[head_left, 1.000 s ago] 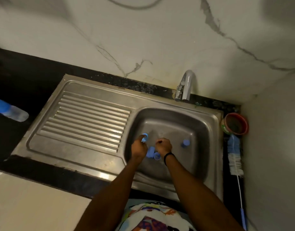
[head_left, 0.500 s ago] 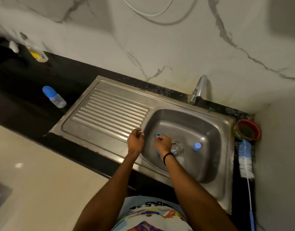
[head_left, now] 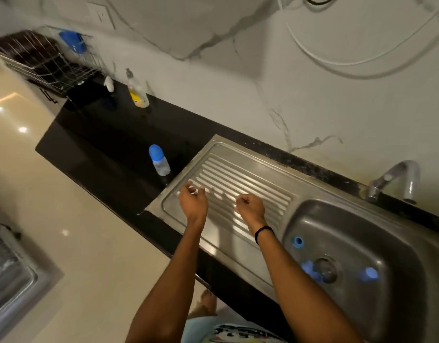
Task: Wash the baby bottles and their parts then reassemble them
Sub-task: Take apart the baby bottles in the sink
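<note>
The black bench carries one steel sink, and the work looks to be at an early stage. No water shows at the tap, and nothing lies on the ribbed drainboard. Both hands hover over the drainboard, away from the basin. The left hand has loosely curled fingers and holds nothing. The right hand has its fingers curled under, and I cannot tell whether it hides some small piece.

One baby bottle stands capped in blue on the bench, just beside the drainboard's left edge. Whether it is washed cannot be told. The loose parts lie unassembled in the basin, so their washing and refitting appear to be left.

By count:
- One bench, one sink, one tap and two hands.
- One bottle.
- One soap bottle near the wall, well apart from the sink.
- Three blue parts in the basin: a ring, a blurred piece beside the drain, which may be more than one, and a cap.
</note>
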Tool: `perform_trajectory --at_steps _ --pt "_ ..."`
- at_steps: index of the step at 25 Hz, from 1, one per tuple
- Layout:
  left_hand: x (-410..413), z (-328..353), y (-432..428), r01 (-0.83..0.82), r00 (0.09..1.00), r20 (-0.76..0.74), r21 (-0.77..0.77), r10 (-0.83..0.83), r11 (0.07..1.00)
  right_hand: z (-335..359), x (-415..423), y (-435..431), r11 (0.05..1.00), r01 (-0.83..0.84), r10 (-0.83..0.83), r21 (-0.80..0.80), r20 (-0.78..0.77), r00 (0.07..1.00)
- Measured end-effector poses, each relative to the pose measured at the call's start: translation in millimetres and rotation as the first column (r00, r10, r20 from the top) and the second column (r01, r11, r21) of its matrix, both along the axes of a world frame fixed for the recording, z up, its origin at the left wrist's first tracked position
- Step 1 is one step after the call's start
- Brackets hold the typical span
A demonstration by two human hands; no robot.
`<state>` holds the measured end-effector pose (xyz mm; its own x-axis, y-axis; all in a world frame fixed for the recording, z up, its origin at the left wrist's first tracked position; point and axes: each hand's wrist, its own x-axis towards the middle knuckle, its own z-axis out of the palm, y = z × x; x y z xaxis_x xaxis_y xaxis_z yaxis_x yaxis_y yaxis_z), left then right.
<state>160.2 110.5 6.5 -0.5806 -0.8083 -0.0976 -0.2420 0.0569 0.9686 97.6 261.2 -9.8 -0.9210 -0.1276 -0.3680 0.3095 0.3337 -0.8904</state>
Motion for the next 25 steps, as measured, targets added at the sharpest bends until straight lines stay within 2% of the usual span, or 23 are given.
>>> perform_trajectory --at_steps 4,6,9,12,14,16,18,21,23,25 --pt "-27 7 -99 -0.151 0.975 0.157 -0.040 0.155 0.988 13 -15 -86 0.998 -0.058 0.058 -0.002 -0.033 0.998" --pt "-39 9 -136 -0.173 0.958 0.226 -0.038 0.177 0.984 21 -20 -118 0.998 -0.063 0.062 -0.012 -0.036 0.997" --pt "-59 0 -182 -0.096 0.937 0.334 -0.041 0.104 0.995 28 -28 -150 0.999 -0.047 0.047 -0.012 -0.012 0.999" --pt "-75 -17 -208 0.005 0.911 0.410 -0.119 0.045 0.993 28 -38 -165 0.999 -0.046 0.046 0.004 -0.023 0.999" --pt "-81 -23 -215 0.037 0.933 0.360 -0.156 0.022 0.987 35 -43 -165 0.999 -0.035 0.035 -0.011 -0.019 0.999" --pt "-85 -25 -206 0.053 0.972 0.233 -0.164 -0.014 0.985 43 -47 -161 0.999 -0.005 0.005 -0.051 -0.007 1.000" --pt "-87 -23 -177 0.138 0.982 0.158 -0.237 -0.102 0.962 51 -51 -152 0.996 0.042 -0.043 -0.079 -0.015 0.999" --pt "-80 -14 -113 0.399 0.917 0.142 -0.287 -0.373 0.871 64 -52 -132 0.997 0.082 -0.083 -0.013 -0.063 0.995" --pt "-72 -11 -74 0.549 0.831 0.161 -0.387 -0.532 0.741 74 -51 -108 0.989 0.098 -0.087 0.108 -0.102 0.991" --pt "-65 -12 -46 0.633 0.757 0.209 -0.471 -0.619 0.615 75 -50 -75 0.970 0.113 -0.093 0.214 -0.101 0.991"
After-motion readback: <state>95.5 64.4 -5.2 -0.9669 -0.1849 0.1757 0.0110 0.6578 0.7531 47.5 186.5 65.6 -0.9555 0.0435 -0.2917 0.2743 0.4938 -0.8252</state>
